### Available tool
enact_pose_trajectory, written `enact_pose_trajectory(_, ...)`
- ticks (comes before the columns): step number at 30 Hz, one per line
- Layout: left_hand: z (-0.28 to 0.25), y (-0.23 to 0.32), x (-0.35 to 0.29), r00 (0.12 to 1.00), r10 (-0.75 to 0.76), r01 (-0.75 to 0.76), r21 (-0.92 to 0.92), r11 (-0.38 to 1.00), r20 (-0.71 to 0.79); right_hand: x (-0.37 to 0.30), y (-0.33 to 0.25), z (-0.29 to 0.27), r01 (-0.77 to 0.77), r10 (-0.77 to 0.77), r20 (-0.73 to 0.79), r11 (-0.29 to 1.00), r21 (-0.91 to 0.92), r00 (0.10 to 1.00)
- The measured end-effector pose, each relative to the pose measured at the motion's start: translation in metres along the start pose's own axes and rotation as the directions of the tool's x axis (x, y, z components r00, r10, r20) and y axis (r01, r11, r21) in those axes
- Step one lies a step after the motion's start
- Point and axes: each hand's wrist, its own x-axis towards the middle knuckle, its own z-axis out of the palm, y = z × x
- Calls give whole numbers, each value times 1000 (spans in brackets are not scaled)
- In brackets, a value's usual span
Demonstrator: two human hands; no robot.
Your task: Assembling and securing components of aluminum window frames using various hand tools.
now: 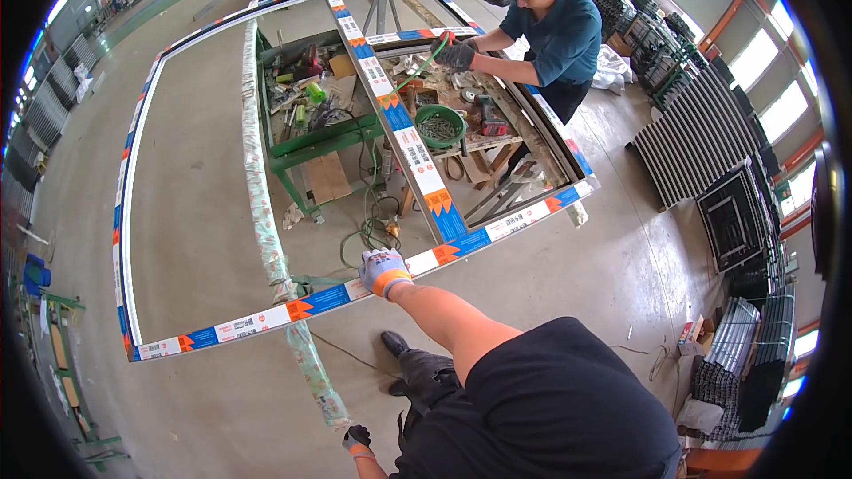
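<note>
A large metal window frame (333, 296), covered in blue, white and orange protective tape, lies flat across supports. My right hand (383, 271), in a white and grey glove with an orange cuff, is closed over its near bar. Low at the left, my left hand (357, 438) wears a dark-palmed glove. Its fingers are curled and what they hold, if anything, is hidden. Beside it ends a film-wrapped support bar (319, 381) that runs under the frame. Across the frame, a co-worker (555, 35) in dark gloves holds a red-tipped tool (446, 39) with a green hose.
Under the frame stands a green workbench (324, 135) with scattered tools. A green bowl (441, 126) of screws and a red cordless drill (491, 117) sit on a wooden stand. Cables (373, 235) lie on the floor. Stacked profiles (692, 137) stand at the right.
</note>
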Motion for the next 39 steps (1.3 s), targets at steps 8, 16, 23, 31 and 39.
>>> enact_pose_trajectory(8, -3, 1, 0, 987, -134, 151, -222, 963, 91, 0, -7, -5, 19, -19, 22, 1000, -10, 1000)
enact_pose_trajectory(16, -4, -1, -5, 992, -119, 97, -341, 935, -43, 0, -5, -3, 18, -19, 10, 1000, 17, 1000)
enact_pose_trajectory(23, 5, -5, 4, 989, -147, 75, -957, 281, 35, 5, -5, 2, 25, -25, 19, 999, 24, 999)
enact_pose_trajectory(31, -6, -3, 11, 993, -113, 94, -401, 911, -23, 10, 4, 3, 28, -29, 39, 999, 36, 999)
enact_pose_trajectory(39, -14, -11, 5, 990, -137, 112, -389, 914, -37, 10, 9, 4, 30, -30, 25, 999, 13, 999)
